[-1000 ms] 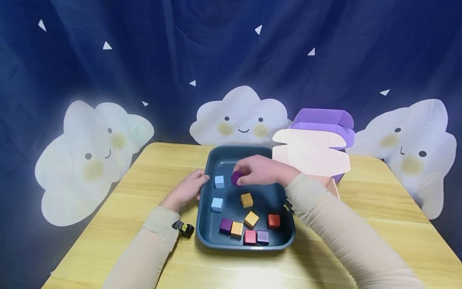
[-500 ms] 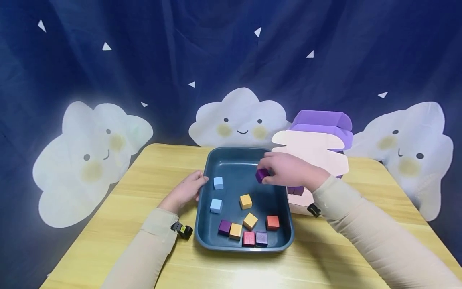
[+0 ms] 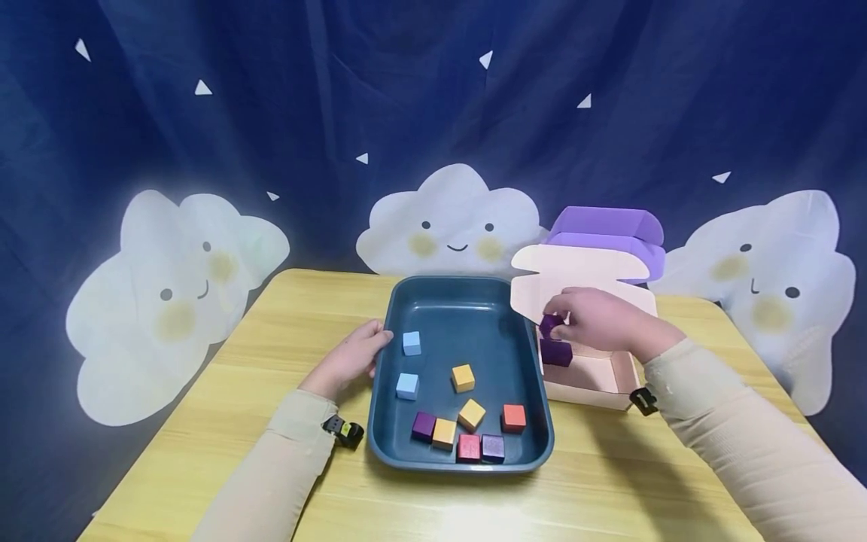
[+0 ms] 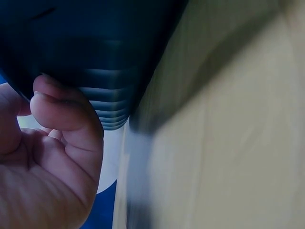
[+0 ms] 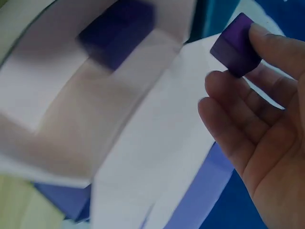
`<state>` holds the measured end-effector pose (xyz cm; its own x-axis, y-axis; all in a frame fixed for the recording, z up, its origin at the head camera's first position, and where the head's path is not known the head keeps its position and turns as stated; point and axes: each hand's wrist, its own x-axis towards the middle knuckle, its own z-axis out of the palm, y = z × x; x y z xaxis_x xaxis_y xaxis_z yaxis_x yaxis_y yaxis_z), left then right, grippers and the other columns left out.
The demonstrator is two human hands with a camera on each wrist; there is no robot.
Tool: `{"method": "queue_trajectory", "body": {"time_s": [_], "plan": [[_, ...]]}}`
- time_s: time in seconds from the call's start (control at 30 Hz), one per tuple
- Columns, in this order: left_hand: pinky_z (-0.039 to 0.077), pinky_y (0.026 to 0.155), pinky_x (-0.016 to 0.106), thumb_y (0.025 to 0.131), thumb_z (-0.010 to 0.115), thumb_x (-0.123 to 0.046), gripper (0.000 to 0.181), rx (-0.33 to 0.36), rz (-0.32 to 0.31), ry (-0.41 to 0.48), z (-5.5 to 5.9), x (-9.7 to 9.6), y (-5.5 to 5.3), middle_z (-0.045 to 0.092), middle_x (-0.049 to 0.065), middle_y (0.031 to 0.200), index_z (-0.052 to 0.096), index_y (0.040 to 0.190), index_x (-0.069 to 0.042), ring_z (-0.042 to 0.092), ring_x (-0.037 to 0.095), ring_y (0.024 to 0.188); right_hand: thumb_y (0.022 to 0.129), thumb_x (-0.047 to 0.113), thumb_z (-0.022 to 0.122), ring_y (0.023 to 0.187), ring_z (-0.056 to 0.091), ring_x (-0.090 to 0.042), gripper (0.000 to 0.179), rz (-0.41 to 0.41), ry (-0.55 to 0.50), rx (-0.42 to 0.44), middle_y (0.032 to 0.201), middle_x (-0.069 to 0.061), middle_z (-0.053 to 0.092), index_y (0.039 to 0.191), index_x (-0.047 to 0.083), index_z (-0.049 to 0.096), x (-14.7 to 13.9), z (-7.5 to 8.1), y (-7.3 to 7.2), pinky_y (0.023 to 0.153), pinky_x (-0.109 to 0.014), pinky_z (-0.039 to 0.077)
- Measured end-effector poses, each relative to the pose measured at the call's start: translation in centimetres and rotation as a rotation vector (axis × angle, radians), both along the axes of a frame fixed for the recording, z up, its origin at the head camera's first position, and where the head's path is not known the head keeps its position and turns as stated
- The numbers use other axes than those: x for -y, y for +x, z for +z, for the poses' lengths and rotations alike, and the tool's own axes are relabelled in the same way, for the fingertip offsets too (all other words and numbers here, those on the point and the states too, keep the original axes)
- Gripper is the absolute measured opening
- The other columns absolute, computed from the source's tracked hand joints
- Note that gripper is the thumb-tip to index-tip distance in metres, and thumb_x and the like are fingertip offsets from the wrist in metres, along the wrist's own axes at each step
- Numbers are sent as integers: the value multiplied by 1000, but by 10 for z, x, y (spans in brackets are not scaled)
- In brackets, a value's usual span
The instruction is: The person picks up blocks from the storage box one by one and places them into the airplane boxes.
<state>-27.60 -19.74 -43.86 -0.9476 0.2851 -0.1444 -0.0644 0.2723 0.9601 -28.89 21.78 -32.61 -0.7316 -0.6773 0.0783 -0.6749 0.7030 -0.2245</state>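
A purple cube is pinched between the thumb and fingers of my right hand, above the open pink box. Inside that box, at its left side, lie purple blocks; the right wrist view shows them blurred as one dark purple shape. My left hand grips the left rim of the dark blue tray. In the left wrist view its curled fingers press against the tray's outer wall.
Several cubes lie in the tray: light blue, yellow, red and purple. A purple box with raised lid stands behind the pink one. The wooden table ends at a cloud-print curtain.
My right hand has carried the purple cube from over the tray rightward to above the pink box. The left hand keeps its hold on the tray rim.
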Motion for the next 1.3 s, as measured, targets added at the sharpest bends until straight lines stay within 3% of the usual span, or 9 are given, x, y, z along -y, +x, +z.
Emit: {"method": "queue_trajectory", "body": {"time_s": [0.2,0.43,0.63,0.93,1.1,1.3], "plan": [[40,52,27,110,40,-24,24,2,-7,13,0,0,0,50,3,67,45,107,-1,44,16,50,81,3,79,78,60,-15,16,-115,39,47,82,7,63,92,13,72,-24,-9,0,78,-44,51],[41,52,28,110,40,-24,23,9,-2,12,1,-1,-1,50,3,67,46,105,-2,44,18,50,83,20,83,73,55,-16,19,-247,219,57,80,8,59,93,23,67,-41,-25,2,66,-41,47],[40,51,28,110,41,-24,23,5,2,14,1,-1,-2,50,4,67,46,106,-2,44,18,50,83,23,83,67,56,-16,20,-277,264,21,75,8,61,92,22,65,-44,-42,3,61,-41,47],[40,51,27,110,41,-24,23,7,5,16,-2,-1,0,50,4,68,46,106,-2,44,17,50,81,18,79,55,51,-22,22,-281,278,-134,64,0,53,83,13,57,-35,-64,9,52,-43,47],[40,51,27,109,41,-23,23,9,4,31,-1,-1,1,49,3,68,46,107,-1,44,17,50,84,15,79,58,54,-23,24,-298,303,-126,68,-4,56,88,9,56,-29,-71,8,57,-45,51],[41,52,27,110,42,-24,25,1,-8,34,1,-1,1,50,4,69,45,108,1,44,17,52,84,13,76,58,52,-23,19,-298,289,-95,66,-1,54,83,11,58,-31,-73,7,55,-43,46]]}}
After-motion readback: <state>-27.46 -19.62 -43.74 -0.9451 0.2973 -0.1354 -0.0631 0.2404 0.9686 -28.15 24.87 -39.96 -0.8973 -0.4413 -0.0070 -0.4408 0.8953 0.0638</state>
